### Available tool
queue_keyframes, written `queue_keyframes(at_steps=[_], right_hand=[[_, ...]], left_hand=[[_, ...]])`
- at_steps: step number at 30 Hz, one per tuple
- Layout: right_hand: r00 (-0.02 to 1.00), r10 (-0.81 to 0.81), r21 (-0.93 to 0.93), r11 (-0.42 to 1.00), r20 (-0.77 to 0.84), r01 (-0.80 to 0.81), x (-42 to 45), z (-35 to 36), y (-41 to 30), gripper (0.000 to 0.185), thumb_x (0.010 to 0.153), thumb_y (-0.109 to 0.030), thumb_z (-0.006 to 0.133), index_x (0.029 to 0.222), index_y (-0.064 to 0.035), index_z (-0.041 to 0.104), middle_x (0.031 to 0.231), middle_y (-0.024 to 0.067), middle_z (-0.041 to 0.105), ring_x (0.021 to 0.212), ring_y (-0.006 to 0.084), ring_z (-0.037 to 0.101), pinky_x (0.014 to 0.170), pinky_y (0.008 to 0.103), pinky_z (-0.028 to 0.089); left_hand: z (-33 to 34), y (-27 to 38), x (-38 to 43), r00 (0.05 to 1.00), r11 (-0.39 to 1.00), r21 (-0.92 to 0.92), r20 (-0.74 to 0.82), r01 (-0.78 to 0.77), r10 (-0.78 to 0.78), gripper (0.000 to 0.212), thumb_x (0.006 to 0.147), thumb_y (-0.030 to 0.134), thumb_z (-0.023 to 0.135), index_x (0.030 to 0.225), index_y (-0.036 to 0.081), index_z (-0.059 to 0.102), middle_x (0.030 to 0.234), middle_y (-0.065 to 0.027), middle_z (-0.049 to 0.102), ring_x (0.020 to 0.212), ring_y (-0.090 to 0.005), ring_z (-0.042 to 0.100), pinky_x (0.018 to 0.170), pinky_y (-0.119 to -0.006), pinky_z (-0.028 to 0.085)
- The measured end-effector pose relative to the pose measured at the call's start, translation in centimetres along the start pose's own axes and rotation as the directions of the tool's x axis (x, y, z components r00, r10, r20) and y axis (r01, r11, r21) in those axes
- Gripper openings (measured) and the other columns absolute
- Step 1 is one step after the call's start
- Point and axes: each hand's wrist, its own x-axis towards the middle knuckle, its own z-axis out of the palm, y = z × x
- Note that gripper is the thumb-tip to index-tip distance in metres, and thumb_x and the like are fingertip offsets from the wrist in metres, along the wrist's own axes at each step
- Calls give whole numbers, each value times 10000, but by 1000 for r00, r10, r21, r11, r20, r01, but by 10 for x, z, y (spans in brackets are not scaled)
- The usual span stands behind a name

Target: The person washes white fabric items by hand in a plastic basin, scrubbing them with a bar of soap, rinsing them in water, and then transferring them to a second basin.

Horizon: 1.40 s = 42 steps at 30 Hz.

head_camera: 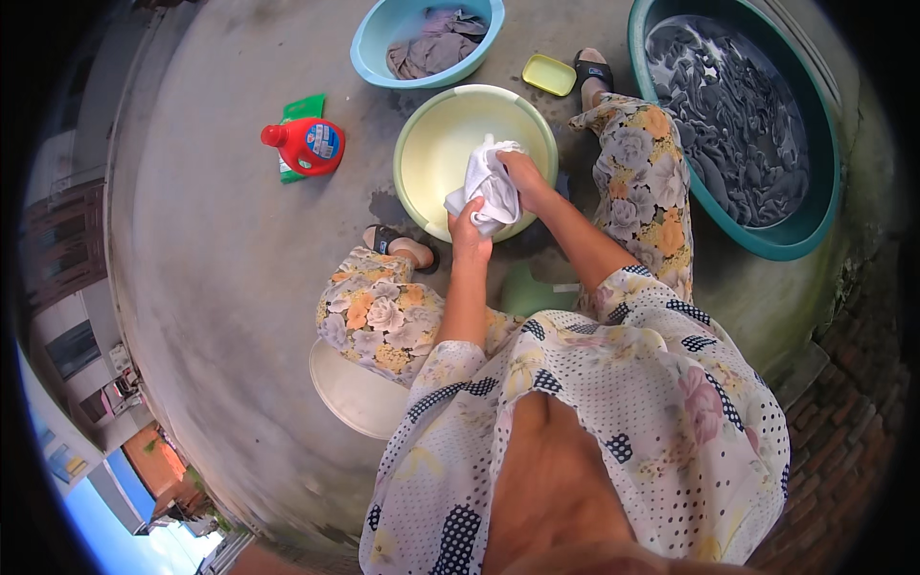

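A bunched white cloth (491, 183) is held in both hands above the pale yellow plastic basin (428, 154). My left hand (468, 231) grips its lower left part, with the thumb pressed on top. On the upper right side of the cloth, my right hand (523, 176) has its fingers closed over a fold. The basin stands on the ground between my feet, and the part of its inside that shows holds no other cloth. What lies beneath the cloth is hidden.
A light blue basin (365, 63) with dark clothes sits beyond. A large green tub (826, 183) at right holds dark cloth in water. The yellow tray (549, 75) lies near my right foot. A red detergent bottle (305, 146) and green packet (304, 108) are at left.
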Motion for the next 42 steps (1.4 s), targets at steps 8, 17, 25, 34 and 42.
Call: queue_keyframes(at_steps=[8,17,25,34,42], right_hand=[[917,-373,658,728,142,194,4,-6,-37,293,859,-180,400,1074,-1,487,1027,142,558,901,224,561,839,357,445],[855,-377,386,892,355,234,70,-55,72,461,867,-449,397,1155,-101,491,1066,65,562,940,218,557,814,360,461],[939,-175,628,776,296,-53,20,-18,29,489,865,-464,386,1172,-94,472,1133,68,535,1011,223,535,896,369,425],[968,-90,318,948,236,10,20,-6,52,438,885,-390,411,1194,-80,427,1125,56,523,985,183,541,837,325,458],[846,-429,835,549,318,-35,108,-87,145,421,900,-434,304,1122,-117,471,1031,72,558,900,225,557,773,342,464]], left_hand=[[42,52,-46,957,920,-384,286,76,40,496,788,118,499,1225,-56,342,1205,-203,453,1115,-323,451,954,-446,362],[24,-42,-66,996,991,104,-44,86,-82,415,714,-13,497,1119,17,412,943,-120,550,758,-250,588,643,-375,516],[31,22,-68,898,575,746,69,-336,434,558,683,-3,567,1194,29,345,1120,-119,424,961,-203,481,818,-304,413],[69,57,33,753,-304,877,476,-372,454,526,771,360,585,1173,74,402,1004,-203,511,886,-374,497,765,-440,402],[78,-30,17,903,-262,899,399,-352,157,446,827,398,481,1206,173,412,957,-204,534,912,-376,509,761,-465,410]])
